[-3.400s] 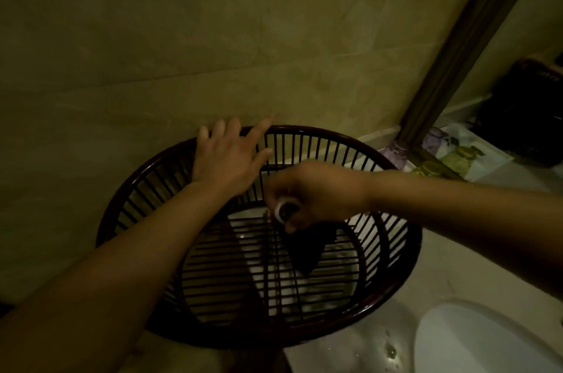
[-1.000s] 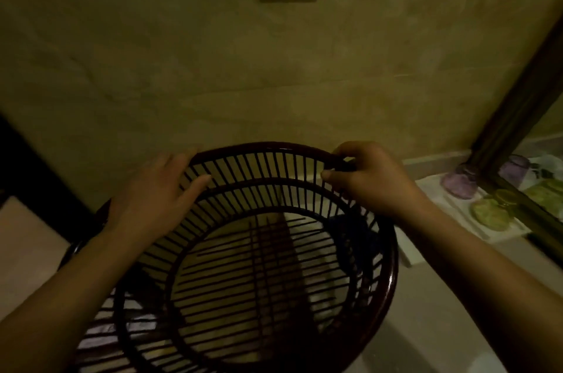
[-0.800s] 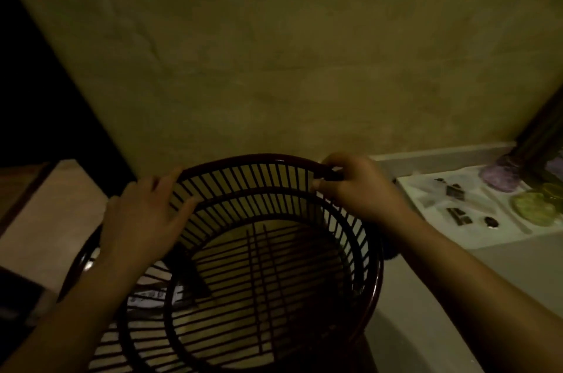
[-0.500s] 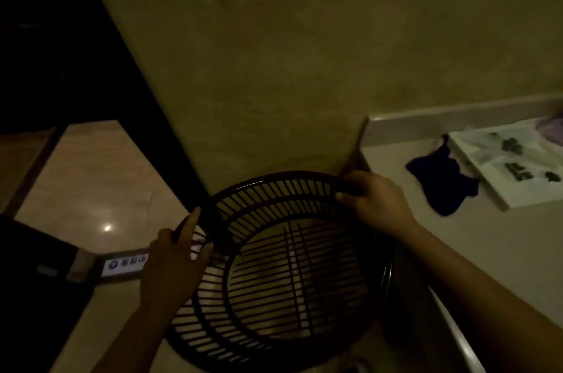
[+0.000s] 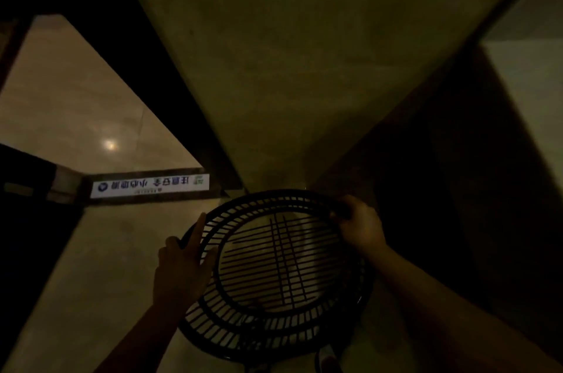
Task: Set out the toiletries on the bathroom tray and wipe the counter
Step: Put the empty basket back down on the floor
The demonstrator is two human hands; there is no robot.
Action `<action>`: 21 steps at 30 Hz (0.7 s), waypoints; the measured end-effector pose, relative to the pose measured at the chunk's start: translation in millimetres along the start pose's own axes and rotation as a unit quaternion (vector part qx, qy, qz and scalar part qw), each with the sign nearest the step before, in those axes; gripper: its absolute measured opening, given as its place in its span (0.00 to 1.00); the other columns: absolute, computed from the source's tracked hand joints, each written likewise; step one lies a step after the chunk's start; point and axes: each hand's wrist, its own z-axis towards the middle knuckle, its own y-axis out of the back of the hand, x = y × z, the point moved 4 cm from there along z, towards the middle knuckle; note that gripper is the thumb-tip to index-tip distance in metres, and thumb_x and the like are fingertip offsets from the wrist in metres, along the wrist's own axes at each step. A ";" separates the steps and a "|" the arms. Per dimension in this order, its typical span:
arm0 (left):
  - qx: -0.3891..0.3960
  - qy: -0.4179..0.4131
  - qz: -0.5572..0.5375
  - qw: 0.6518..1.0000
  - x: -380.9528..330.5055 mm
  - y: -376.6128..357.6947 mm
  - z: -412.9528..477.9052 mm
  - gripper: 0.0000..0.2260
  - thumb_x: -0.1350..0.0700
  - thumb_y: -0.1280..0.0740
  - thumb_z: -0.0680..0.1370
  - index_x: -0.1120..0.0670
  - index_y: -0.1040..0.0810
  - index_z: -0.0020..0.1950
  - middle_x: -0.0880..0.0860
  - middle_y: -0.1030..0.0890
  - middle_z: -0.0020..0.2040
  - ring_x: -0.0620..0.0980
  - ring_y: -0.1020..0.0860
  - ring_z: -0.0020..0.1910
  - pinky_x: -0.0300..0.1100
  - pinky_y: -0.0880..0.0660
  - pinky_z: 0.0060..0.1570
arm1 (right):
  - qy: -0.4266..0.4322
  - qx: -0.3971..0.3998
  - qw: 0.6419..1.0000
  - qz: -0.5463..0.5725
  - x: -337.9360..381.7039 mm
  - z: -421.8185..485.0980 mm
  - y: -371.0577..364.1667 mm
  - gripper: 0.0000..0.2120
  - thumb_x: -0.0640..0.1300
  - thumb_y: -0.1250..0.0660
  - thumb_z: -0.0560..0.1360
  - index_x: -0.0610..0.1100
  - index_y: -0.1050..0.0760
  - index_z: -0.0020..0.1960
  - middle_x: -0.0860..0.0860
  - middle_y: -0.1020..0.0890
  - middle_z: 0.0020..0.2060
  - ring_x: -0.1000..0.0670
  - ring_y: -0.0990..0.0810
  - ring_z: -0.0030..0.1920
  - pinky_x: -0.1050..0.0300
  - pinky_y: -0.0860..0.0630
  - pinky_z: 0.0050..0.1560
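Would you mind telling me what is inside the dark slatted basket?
Nothing shows inside the basket; pale floor shows through its slatted base. Its near wall is too dark to check.

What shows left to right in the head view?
floor glare → left hand → basket → right hand
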 end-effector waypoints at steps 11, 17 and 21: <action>0.070 0.026 0.026 0.997 78.4 -178.9 118.7 0.31 0.36 0.43 0.78 0.30 0.58 0.75 0.57 0.34 0.55 0.63 0.32 0.55 0.58 0.27 0.54 | -0.057 0.059 0.996 0.040 -127.3 152.6 -185.2 0.20 0.45 0.30 0.76 0.42 0.26 0.66 0.41 0.21 0.61 0.40 0.24 0.62 0.46 0.28 0.62; 0.064 0.004 0.042 0.997 93.0 -233.6 167.0 0.31 0.35 0.44 0.78 0.30 0.58 0.75 0.57 0.34 0.52 0.62 0.32 0.54 0.57 0.28 0.53 | -0.039 0.044 0.998 0.025 -159.2 198.1 -227.3 0.16 0.43 0.30 0.75 0.42 0.23 0.62 0.42 0.18 0.56 0.41 0.21 0.57 0.47 0.25 0.59; 0.078 0.005 0.034 0.996 102.2 -255.6 182.3 0.31 0.34 0.44 0.77 0.30 0.58 0.75 0.56 0.34 0.52 0.62 0.32 0.53 0.58 0.27 0.53 | -0.027 0.024 0.999 0.007 -169.8 206.8 -244.9 0.13 0.44 0.30 0.75 0.42 0.20 0.58 0.43 0.17 0.52 0.41 0.19 0.53 0.50 0.25 0.54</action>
